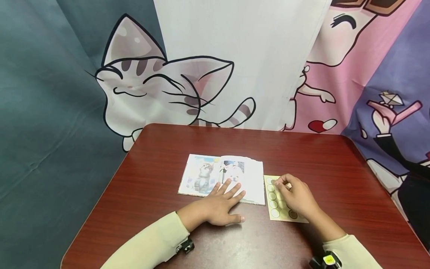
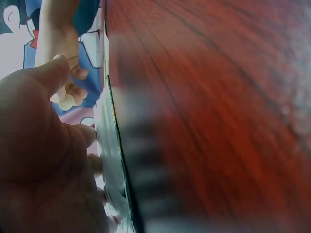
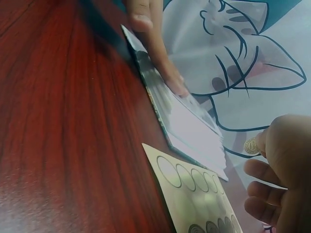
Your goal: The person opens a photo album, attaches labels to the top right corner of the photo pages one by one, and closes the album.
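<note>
An open picture book (image 1: 253, 183) lies on the table, with a kitten picture on its left page and a smaller photo on the right page. My left hand (image 1: 221, 205) rests with spread fingers on the lower part of the book, near the middle. Just right of the book is a pale yellow sticker sheet (image 1: 283, 216) with rows of round spots, some pale and some darker. Above that sheet, my right hand (image 1: 297, 196) pinches a round gold sticker (image 3: 250, 145) between thumb and forefinger; its printed face shows in the right wrist view.
Both book and sheet lie on a dark red wooden table (image 1: 151, 160) with rounded far corners. Behind it hangs a cloth backdrop (image 1: 268, 45) with cartoon cats and figures. Each sleeve carries a small wrist camera (image 1: 185, 246).
</note>
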The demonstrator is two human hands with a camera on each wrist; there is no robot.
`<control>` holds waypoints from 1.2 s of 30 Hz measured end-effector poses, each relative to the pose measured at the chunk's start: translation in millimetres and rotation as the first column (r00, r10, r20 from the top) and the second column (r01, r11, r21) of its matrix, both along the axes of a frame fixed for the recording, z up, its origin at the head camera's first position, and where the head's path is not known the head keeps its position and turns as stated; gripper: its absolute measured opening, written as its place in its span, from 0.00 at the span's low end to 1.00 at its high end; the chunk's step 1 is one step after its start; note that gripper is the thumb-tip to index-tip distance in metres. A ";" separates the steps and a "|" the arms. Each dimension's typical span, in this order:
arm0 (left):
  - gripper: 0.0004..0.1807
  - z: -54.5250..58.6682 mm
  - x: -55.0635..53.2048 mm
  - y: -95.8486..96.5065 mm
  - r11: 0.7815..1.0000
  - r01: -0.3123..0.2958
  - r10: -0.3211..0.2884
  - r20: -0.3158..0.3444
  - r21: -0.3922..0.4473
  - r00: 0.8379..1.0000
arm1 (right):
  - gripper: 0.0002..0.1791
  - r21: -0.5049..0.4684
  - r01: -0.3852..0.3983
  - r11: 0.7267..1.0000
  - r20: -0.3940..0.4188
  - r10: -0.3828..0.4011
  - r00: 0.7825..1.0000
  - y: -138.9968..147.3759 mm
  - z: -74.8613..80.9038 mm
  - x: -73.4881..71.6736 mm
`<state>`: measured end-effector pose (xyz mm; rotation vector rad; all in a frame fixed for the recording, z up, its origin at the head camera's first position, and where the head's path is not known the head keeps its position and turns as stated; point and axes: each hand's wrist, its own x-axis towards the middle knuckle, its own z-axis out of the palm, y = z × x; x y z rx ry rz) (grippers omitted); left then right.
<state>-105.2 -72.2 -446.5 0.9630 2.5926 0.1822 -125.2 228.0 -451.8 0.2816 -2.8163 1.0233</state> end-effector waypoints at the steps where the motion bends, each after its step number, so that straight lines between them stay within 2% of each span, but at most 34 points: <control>1: 0.48 -0.1 -0.2 0.1 1.000 0.000 0.000 -0.004 -0.003 1.000 | 0.06 0.001 -0.002 1.000 -0.001 0.002 1.000 -0.7 0.4 -1.4; 7: 0.48 -0.3 0.3 -0.4 1.000 0.002 -0.002 -0.018 -0.004 1.000 | 0.04 -0.006 -0.015 1.000 0.001 0.015 1.000 -4.9 2.0 -9.6; 18: 0.48 0.0 0.7 -0.2 1.000 -0.006 0.006 -0.035 -0.003 0.999 | 0.08 -0.015 -0.004 1.000 0.024 0.005 1.000 -13.4 5.1 -23.0; 25: 0.48 0.1 1.1 0.0 1.000 -0.005 0.005 -0.028 -0.006 1.000 | 0.05 -0.012 -0.010 1.000 0.007 0.010 1.000 -19.9 2.5 -29.3; 36: 0.48 -0.3 1.0 0.2 1.000 -0.008 0.007 -0.026 -0.005 1.000 | 0.12 -0.015 -0.022 1.000 0.017 0.022 1.000 -30.2 2.7 -38.5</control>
